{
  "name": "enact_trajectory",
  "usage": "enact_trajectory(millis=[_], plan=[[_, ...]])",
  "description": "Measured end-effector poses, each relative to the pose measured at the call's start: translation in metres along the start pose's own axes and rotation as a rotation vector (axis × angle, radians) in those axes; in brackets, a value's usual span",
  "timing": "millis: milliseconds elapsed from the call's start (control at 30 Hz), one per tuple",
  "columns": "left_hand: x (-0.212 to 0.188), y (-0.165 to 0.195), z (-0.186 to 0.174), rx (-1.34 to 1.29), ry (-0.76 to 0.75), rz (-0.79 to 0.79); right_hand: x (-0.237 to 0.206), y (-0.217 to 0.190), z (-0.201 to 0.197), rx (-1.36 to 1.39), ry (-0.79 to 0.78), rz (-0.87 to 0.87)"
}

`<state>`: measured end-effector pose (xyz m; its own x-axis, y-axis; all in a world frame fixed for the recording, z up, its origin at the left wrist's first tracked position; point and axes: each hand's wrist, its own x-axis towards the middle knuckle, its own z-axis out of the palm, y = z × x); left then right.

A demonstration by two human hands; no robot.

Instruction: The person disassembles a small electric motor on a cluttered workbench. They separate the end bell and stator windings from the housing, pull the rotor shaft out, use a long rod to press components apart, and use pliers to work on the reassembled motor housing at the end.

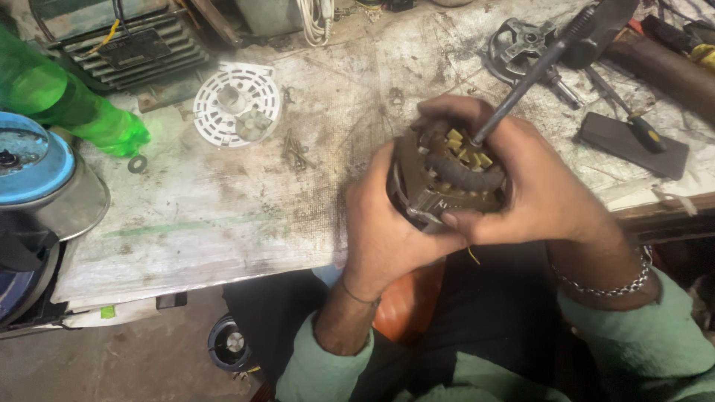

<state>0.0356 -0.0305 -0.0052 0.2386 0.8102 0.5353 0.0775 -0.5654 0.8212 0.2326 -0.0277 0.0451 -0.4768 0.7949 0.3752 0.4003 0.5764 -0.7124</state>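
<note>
Copper-brown windings and yellow insulating tabs show in the face of a motor stator [447,175], which sits at the near edge of the workbench [223,201], held between both hands just above the person's lap. The left hand [380,223] cups the stator from the left and below, fingers wrapped closed around its dark metal casing. The right hand [536,186] closes over the right side — thumb pressed along the lower front edge, fingers curled over the top — and also grips a screwdriver [536,74], whose dark shaft runs up and to the right from a tip set among the yellow tabs. A chain bracelet [611,286] hangs on the right wrist; both sleeves are pale green.

Elsewhere on the bench (dirty, scuffed, pale surface): a white round slotted fan cover [237,103] lies well to the left of the stator, with a small cluster of screws [296,152] between the two. A green plastic bottle [67,104] lies at the far left beside a blue-lidded round metal housing [45,179]. To the upper right rest a metal end bracket [521,45], a black flat rectangular piece [633,145] and a second screwdriver — yellow and black handle [642,132] — lying on it.
</note>
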Motion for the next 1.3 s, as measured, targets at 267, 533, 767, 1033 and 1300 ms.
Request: enact_trajectory(millis=[267, 533, 767, 1033, 1300], plan=[[-0.003, 0.002, 0.001, -0.021, 0.027, 0.006, -0.007, -0.011, 0.005, 0.057, 0.107, 0.117], [-0.001, -0.002, 0.004, 0.017, 0.051, -0.045, -0.001, 0.005, -0.001, 0.111, -0.015, -0.053], [-0.002, -0.009, 0.003, -0.031, 0.047, -0.068, -0.001, 0.009, 0.008, -0.017, 0.034, -0.040], [-0.003, -0.016, 0.002, -0.017, 0.023, 0.022, 0.000, -0.002, 0.007, -0.077, 0.002, -0.022], [-0.002, -0.011, 0.002, -0.002, 0.003, 0.028, -0.006, -0.009, 0.009, -0.052, 0.012, -0.125]])
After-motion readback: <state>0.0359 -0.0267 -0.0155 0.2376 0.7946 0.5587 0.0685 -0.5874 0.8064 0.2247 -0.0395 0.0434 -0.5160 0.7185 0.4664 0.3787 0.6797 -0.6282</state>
